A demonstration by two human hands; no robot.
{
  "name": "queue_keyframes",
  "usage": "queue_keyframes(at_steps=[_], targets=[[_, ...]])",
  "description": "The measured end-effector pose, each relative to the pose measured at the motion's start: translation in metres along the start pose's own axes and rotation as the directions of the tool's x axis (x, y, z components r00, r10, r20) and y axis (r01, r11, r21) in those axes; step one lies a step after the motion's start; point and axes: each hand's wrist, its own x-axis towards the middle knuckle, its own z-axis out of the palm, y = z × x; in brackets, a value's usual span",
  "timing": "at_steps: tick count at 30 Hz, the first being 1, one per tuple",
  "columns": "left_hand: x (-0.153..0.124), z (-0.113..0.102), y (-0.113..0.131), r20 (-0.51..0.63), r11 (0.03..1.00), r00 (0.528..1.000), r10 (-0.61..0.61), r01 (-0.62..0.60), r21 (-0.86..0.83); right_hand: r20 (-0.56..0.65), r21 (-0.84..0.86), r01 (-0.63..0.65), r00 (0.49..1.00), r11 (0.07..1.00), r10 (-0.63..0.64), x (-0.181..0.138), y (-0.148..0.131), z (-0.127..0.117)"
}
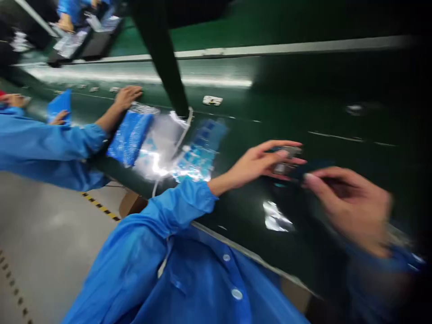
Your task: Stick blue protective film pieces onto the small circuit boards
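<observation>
The view is blurred by motion. My left hand (pixel 261 163) reaches over the dark green belt (pixel 303 112) and its fingers pinch a small dark and grey part (pixel 286 159). My right hand (pixel 351 204) is just to the right of it, fingers curled toward the same part; whether it grips the part I cannot tell. Both my sleeves are blue.
A co-worker's hand (pixel 126 95) in a blue sleeve rests on blue and clear plastic packets (pixel 162 144) on the belt to the left. A dark post (pixel 165 58) rises behind them. A small white piece (pixel 212 100) lies farther back. Grey floor with yellow-black tape (pixel 99 206) lies lower left.
</observation>
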Motion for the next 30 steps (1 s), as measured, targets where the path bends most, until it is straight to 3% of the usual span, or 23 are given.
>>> queue_keyframes(at_steps=[4,13,19,30], targets=[[-0.005,0.003,0.004,-0.053,1.000,0.999,0.000,0.000,0.004,0.051,0.202,0.009,0.998,0.979,-0.020,0.002,0.000,0.004],[-0.003,0.002,-0.008,0.021,0.997,1.000,0.008,-0.009,0.077,0.127,0.366,-0.047,0.992,0.930,0.000,-0.001,0.005,0.012],[-0.003,0.002,-0.009,0.015,0.991,0.999,0.032,-0.034,0.126,0.163,0.398,-0.031,0.986,0.917,-0.037,-0.001,0.013,0.013],[0.000,0.003,-0.011,-0.044,0.975,0.997,0.059,-0.048,0.215,0.111,0.403,0.062,0.987,0.913,-0.116,-0.002,0.017,0.018]])
